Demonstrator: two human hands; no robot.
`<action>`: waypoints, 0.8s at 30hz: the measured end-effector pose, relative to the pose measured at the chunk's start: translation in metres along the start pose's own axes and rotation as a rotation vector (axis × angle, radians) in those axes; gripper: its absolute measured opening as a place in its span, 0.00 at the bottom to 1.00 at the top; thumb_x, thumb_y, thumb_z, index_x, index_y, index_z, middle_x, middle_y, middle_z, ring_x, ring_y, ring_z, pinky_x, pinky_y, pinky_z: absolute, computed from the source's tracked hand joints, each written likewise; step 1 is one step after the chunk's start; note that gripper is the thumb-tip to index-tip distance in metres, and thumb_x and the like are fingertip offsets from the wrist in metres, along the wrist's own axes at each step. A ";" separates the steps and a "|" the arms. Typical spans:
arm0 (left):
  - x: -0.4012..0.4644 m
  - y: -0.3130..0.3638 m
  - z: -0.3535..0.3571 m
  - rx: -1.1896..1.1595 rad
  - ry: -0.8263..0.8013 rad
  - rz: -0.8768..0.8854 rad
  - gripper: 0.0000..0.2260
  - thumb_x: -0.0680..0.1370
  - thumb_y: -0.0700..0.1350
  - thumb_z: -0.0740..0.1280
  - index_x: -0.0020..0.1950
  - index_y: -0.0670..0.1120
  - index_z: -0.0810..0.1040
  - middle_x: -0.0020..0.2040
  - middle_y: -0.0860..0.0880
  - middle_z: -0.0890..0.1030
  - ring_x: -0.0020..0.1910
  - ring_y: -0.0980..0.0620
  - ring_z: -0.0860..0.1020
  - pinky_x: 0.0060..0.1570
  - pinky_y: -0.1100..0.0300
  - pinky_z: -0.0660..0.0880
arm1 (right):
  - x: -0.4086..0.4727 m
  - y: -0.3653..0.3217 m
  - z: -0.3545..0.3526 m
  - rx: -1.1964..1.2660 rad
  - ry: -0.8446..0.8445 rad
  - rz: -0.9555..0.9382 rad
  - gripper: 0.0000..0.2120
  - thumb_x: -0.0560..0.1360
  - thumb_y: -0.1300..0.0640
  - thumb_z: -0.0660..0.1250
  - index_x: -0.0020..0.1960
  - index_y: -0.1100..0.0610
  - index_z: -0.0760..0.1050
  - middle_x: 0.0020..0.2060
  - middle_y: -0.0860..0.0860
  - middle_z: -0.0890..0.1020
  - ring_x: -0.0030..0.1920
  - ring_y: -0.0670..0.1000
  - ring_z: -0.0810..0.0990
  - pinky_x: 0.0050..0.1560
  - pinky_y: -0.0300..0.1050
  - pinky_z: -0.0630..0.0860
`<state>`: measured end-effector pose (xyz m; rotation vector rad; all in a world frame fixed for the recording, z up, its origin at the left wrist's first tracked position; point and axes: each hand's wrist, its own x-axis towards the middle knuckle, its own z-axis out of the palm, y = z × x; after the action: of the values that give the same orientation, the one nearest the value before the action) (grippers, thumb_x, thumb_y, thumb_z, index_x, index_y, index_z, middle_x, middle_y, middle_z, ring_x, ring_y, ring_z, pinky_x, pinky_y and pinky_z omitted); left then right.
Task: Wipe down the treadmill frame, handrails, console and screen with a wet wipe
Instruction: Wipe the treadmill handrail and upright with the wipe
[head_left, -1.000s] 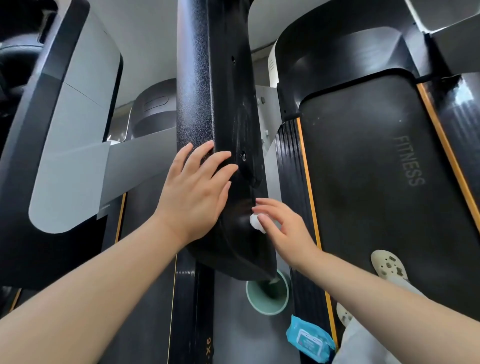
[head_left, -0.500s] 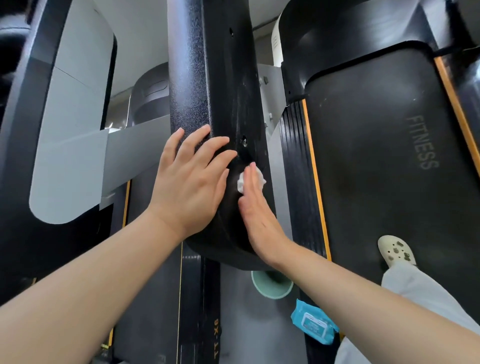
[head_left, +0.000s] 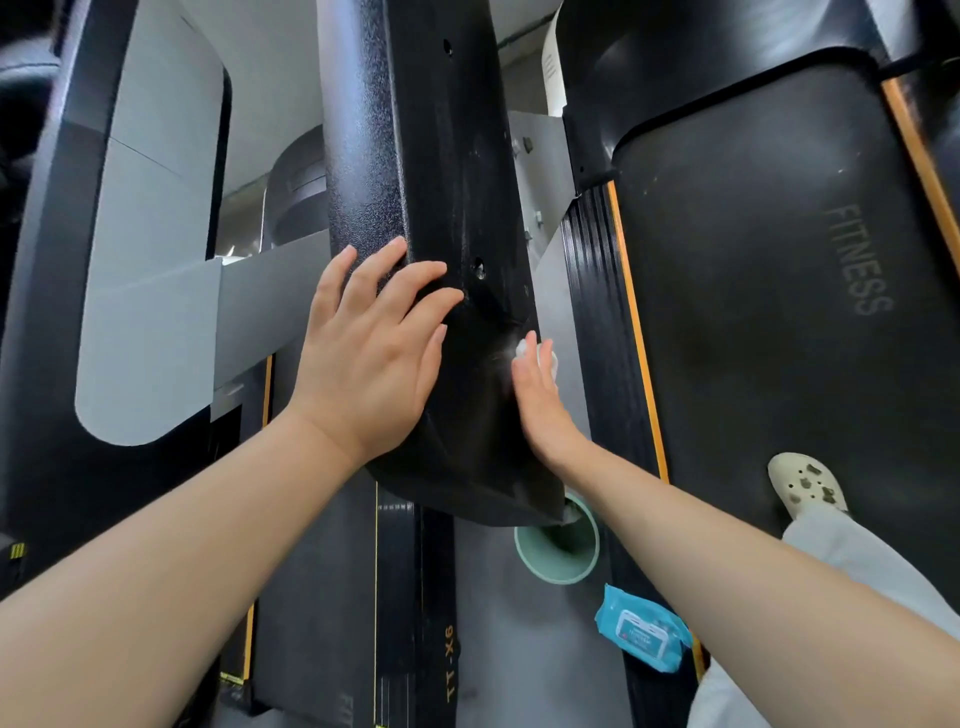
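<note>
Black treadmill upright — left hand flat on it, right hand straight-fingered, pressing wet wipe

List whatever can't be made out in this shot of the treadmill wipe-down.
1. Head view: most of the wet wipe is hidden behind the right hand; only a white bit shows.
2. The green bin is partly covered by the black upright.
3. The label print on the blue wipe pack is too small to read.
4. The console and screen are out of frame.
</note>
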<state>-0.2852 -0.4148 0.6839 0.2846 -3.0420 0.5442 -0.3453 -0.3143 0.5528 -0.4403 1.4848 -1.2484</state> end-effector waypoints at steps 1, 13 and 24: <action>0.000 0.000 0.000 0.000 -0.002 0.000 0.17 0.79 0.45 0.54 0.59 0.43 0.79 0.61 0.44 0.78 0.66 0.43 0.64 0.68 0.45 0.54 | 0.006 0.000 -0.003 0.099 0.019 0.120 0.26 0.83 0.48 0.40 0.77 0.58 0.42 0.77 0.51 0.38 0.75 0.49 0.34 0.73 0.53 0.38; 0.000 0.000 0.000 -0.006 -0.003 -0.002 0.17 0.79 0.45 0.53 0.59 0.43 0.79 0.60 0.44 0.78 0.66 0.43 0.64 0.68 0.46 0.53 | -0.020 0.015 0.012 -0.072 0.030 -0.029 0.26 0.82 0.48 0.38 0.77 0.54 0.38 0.77 0.50 0.40 0.76 0.49 0.37 0.74 0.54 0.37; 0.000 0.000 0.000 -0.002 -0.012 0.002 0.17 0.79 0.45 0.53 0.59 0.43 0.78 0.61 0.44 0.77 0.66 0.42 0.65 0.68 0.44 0.55 | -0.091 0.047 0.031 -0.261 -0.121 -0.361 0.31 0.75 0.34 0.34 0.72 0.46 0.29 0.73 0.45 0.29 0.73 0.45 0.28 0.71 0.44 0.28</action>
<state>-0.2854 -0.4152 0.6840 0.2864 -3.0544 0.5413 -0.2712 -0.2377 0.5616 -0.9762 1.5117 -1.2808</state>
